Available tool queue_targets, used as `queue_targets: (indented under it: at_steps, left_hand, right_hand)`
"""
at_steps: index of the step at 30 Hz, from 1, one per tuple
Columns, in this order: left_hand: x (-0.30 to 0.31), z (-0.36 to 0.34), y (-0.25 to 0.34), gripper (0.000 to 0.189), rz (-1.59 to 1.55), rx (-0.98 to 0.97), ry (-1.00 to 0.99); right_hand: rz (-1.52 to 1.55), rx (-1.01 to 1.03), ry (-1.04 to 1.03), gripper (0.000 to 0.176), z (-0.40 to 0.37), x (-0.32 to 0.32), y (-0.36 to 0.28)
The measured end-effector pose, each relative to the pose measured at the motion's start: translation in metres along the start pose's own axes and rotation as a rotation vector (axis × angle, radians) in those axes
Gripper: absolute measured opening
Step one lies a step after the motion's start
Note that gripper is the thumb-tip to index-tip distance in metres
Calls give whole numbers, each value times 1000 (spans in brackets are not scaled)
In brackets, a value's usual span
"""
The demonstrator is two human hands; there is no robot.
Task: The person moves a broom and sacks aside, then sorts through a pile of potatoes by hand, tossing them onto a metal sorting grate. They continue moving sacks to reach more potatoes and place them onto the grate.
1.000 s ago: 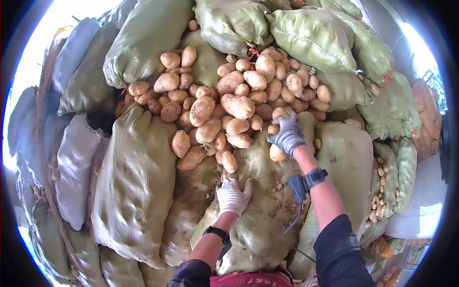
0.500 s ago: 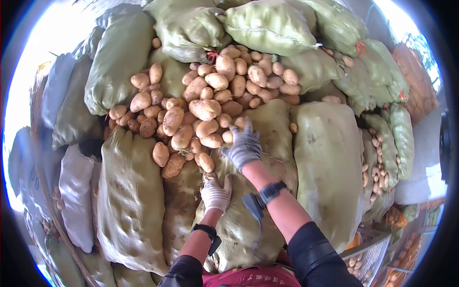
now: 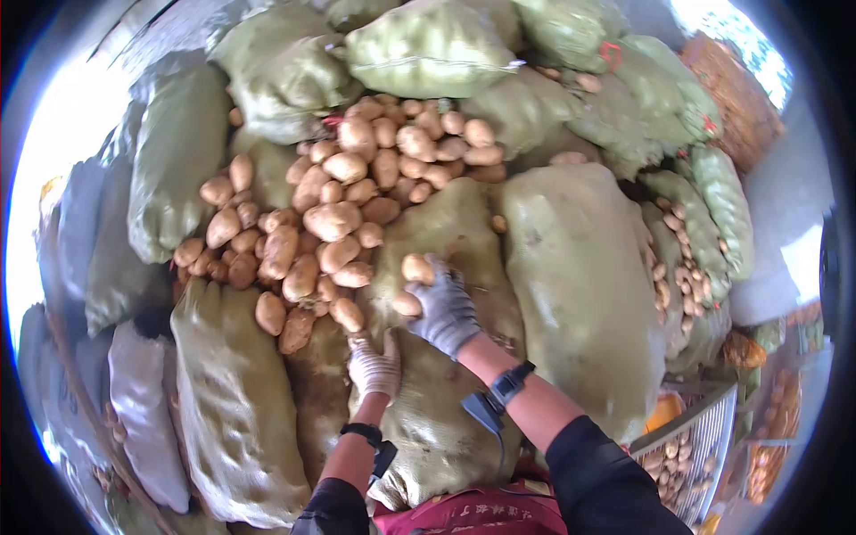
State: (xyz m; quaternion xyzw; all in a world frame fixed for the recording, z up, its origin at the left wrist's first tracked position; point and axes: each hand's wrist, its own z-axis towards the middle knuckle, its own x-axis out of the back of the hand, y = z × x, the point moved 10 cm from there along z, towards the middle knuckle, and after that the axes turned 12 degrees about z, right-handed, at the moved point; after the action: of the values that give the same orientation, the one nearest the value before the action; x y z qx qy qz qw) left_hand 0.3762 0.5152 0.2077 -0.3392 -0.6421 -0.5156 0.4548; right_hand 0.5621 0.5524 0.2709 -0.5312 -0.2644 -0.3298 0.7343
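My right hand [image 3: 443, 308], in a grey-white knit glove, is closed around two potatoes: one potato [image 3: 416, 268] sits at the fingertips and another potato [image 3: 407, 304] at the thumb side. It is over a green woven sack [image 3: 459, 236], right of the potato pile. Lower left, my left hand [image 3: 374, 367], in a striped glove, rests near the sack surface with its thumb apart from the fingers. Its fingertips are just below a loose potato [image 3: 346, 314] at the pile's lower edge. The heap of potatoes [image 3: 333, 220] spreads over the sacks ahead of both hands.
Full green sacks stand on both sides, one large sack [image 3: 580, 294] at right and another sack [image 3: 234, 406] at left. More tied sacks [image 3: 428, 49] lie behind the pile. At lower right a crate [image 3: 713, 446] stands near loose potatoes. A white sack [image 3: 147, 415] is far left.
My right hand has drawn back from the pile's edge, now with two potatoes in it. The view has shifted, so the pile appears further left. My left hand stays low beside the pile.
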Motion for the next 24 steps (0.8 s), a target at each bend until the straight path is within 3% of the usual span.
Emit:
queue_targets:
  at_steps: [2, 3, 5, 6, 8, 9, 10, 11, 14, 17, 18, 21, 23, 24]
  left_hand:
    - [-2, -2, 0, 78, -124, 36, -61]
    - [-4, -3, -1, 77, -124, 84, -134]
    - [-10, 2, -4, 73, -160, 21, -84]
    - [-6, 1, 3, 73, -142, -32, -56]
    - [-16, 8, -4, 76, -171, -42, -87]
    - [-16, 10, -3, 76, -179, -84, -69]
    - [-19, 13, -5, 75, -147, -75, -86]
    - [-26, 22, -12, 75, -123, -94, -90]
    - [-29, 29, -14, 74, -18, -128, -90]
    - [-18, 19, 2, 74, -10, -167, -87]
    - [-21, 23, -1, 74, 12, -181, -95]
    - [-25, 30, -5, 73, 28, -227, -42]
    - [-26, 34, -11, 70, 70, -163, -36]
    - [-23, 25, -3, 70, 70, -158, -32]
  right_hand:
    - [266, -210, 11, 55, 12, 15, 23]
    - [559, -375, -42, 56, 10, 14, 38]
    - [1077, -474, 17, 58, 2, 17, 51]
    - [1280, -407, 106, 59, -15, 24, 57]
    - [1571, -538, 75, 60, -72, 73, 50]
    - [1763, -503, 186, 42, -103, 112, 43]
    - [1952, -62, -46, 34, -116, 166, 14]
    - [2077, -36, -48, 34, -152, 191, 25]
    - [2167, -252, 407, 39, -310, 245, 104]
    - [2130, -265, 934, 49, -521, 286, 168]
    - [1667, -532, 1431, 39, -580, 309, 152]
    - [1517, -683, 1856, 69, -864, 265, 220]
    - [1119, -936, 2455, 79, -968, 268, 151]
    - [977, -958, 2547, 77, -1011, 276, 135]
